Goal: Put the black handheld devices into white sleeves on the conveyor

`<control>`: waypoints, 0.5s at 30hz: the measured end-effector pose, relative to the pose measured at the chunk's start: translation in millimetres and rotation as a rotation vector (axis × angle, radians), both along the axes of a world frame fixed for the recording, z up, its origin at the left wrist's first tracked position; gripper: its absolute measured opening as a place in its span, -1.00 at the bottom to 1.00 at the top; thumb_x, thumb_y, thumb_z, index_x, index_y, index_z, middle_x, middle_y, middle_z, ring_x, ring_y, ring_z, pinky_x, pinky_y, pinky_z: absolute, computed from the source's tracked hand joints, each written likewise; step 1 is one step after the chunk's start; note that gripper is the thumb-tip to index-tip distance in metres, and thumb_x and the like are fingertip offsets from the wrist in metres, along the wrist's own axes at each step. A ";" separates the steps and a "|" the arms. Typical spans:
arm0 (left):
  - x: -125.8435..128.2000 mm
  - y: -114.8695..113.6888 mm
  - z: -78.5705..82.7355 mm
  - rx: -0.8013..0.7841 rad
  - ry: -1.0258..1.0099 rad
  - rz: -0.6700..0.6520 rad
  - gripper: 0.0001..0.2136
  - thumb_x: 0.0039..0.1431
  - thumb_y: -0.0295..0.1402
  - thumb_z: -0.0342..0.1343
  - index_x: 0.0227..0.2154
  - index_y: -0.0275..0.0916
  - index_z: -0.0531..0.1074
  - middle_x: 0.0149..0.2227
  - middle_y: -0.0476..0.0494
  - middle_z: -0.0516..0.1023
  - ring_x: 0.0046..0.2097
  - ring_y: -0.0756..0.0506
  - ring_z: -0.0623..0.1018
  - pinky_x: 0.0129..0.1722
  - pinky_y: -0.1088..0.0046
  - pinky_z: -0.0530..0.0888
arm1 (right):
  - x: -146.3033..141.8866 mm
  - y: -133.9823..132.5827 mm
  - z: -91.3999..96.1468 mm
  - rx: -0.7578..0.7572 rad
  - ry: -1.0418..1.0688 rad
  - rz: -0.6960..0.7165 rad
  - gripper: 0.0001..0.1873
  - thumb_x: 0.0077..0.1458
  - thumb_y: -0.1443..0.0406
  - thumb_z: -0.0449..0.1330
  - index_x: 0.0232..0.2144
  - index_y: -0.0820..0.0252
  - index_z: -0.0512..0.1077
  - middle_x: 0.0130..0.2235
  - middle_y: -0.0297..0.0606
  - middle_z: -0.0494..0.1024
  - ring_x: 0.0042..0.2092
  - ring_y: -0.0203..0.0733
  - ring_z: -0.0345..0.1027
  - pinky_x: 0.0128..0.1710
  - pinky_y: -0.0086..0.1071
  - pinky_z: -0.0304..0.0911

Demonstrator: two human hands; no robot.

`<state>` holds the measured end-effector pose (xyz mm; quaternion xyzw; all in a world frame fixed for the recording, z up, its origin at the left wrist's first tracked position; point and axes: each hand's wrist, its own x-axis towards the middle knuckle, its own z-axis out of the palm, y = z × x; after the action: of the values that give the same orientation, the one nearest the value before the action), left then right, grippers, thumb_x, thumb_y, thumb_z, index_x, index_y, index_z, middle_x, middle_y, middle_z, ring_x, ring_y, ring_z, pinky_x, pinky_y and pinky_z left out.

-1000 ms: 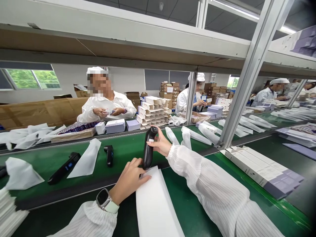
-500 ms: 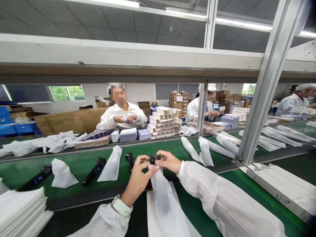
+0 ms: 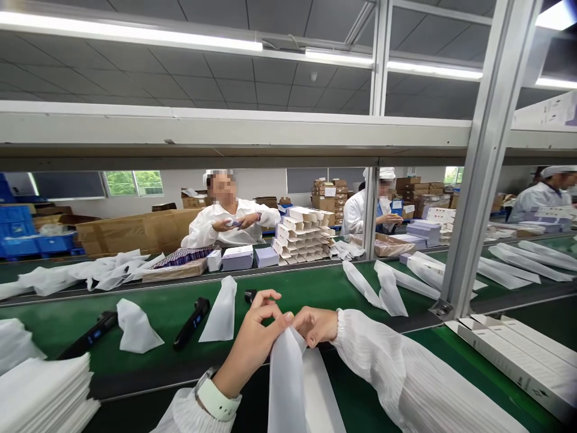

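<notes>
My left hand [image 3: 255, 343], with a pale watch band at its wrist, pinches the top of a long white translucent sleeve bag [image 3: 286, 388]. At the same top end my right hand [image 3: 319, 326] is closed, fingers bent against the bag's edge. The bag hangs down towards me; its contents are hidden. Beneath it lies a long white box [image 3: 324, 391]. Beyond my left hand, the end of a black device [image 3: 250, 295] shows on the green belt. Left of that are a white bag [image 3: 220, 313] and a black device with a small lit display [image 3: 192, 325].
A stack of white sheets [image 3: 42, 397] stands at lower left. Long white boxes [image 3: 518, 361] lie at right beside a metal post [image 3: 482, 156]. More white bags [image 3: 374, 291] lie on the moving-belt surface [image 3: 311, 288]. Co-workers sit across, near stacked open cartons [image 3: 302, 237].
The black end between my fingers is no longer visible; the bag's top edge is now pinched there. My view has tilted up, and the belt items appear shifted right.
</notes>
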<state>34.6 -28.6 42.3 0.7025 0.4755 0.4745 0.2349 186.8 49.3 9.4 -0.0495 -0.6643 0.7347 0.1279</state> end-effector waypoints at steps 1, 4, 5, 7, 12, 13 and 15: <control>0.0 -0.3 0.9 0.003 0.005 0.005 -0.65 -0.02 -0.12 0.01 -0.73 -0.28 0.25 -0.16 -0.16 0.23 -0.09 -0.10 0.31 -0.10 0.39 0.27 | -0.5 -2.8 0.5 0.022 -0.031 0.005 -0.44 -0.52 0.14 0.34 -0.39 0.38 0.43 -0.42 -0.25 0.44 -0.33 -0.24 0.32 -0.20 -0.31 0.18; -1.4 -0.8 4.8 0.018 -0.024 0.053 -0.64 -0.03 -0.13 0.01 -0.75 -0.27 0.22 -0.21 -0.16 0.26 -0.08 -0.13 0.30 -0.15 0.39 0.30 | -4.9 -12.7 3.6 0.123 -0.106 -0.002 -0.53 -0.45 0.12 0.31 -0.47 0.38 0.43 -0.48 -0.28 0.42 -0.42 -0.30 0.30 -0.34 -0.40 0.21; -2.0 -0.7 5.8 0.023 -0.043 0.073 -0.64 -0.03 -0.13 0.01 -0.75 -0.27 0.21 -0.22 -0.16 0.27 -0.08 -0.14 0.30 -0.17 0.40 0.31 | -6.7 -15.2 6.1 0.166 -0.106 -0.051 -0.55 -0.40 0.10 0.29 -0.50 0.39 0.43 -0.53 -0.30 0.41 -0.47 -0.34 0.28 -0.40 -0.43 0.20; -2.2 0.2 5.0 0.032 -0.083 0.105 -0.70 0.00 -0.12 -0.03 -0.63 -0.25 0.30 -0.20 -0.15 0.27 -0.08 -0.13 0.31 -0.19 0.42 0.32 | -8.0 -14.9 14.1 0.225 -0.058 -0.243 -0.55 -0.32 0.04 0.23 -0.58 0.39 0.42 -0.61 -0.32 0.37 -0.57 -0.38 0.23 -0.51 -0.47 0.15; 8.6 1.7 -20.4 -0.073 0.024 0.091 -0.59 0.10 -0.09 -0.21 -0.01 -0.12 0.11 -0.03 -0.14 0.22 0.00 -0.09 0.25 -0.07 0.37 0.24 | 27.6 32.4 36.5 0.168 0.146 -1.024 -0.47 -0.12 -0.08 -0.01 -0.52 0.31 0.36 -0.57 -0.21 0.42 -0.55 -0.24 0.29 -0.52 -0.37 0.18; 11.9 1.0 -27.2 -0.139 0.116 0.027 -0.57 0.09 -0.07 -0.20 0.00 -0.12 0.12 -0.01 -0.14 0.22 0.03 -0.11 0.22 -0.04 0.35 0.22 | 41.4 47.4 37.1 0.229 0.144 -1.231 -0.47 -0.09 -0.08 -0.06 -0.48 0.29 0.35 -0.55 -0.21 0.42 -0.52 -0.23 0.29 -0.49 -0.36 0.19; 17.6 -1.9 -38.1 -0.282 0.304 -0.118 -0.53 0.06 -0.03 -0.19 0.00 -0.10 0.14 0.04 -0.12 0.20 0.06 -0.17 0.18 -0.01 0.28 0.17 | 69.2 76.1 32.3 0.492 -0.113 -1.552 -0.46 0.00 -0.04 -0.19 -0.47 0.29 0.34 -0.50 -0.17 0.42 -0.44 -0.19 0.30 -0.44 -0.35 0.18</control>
<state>52.2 -30.5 4.2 0.7527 0.5252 0.2775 0.2839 256.1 125.4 41.6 -0.5031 -0.5887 0.2664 0.5739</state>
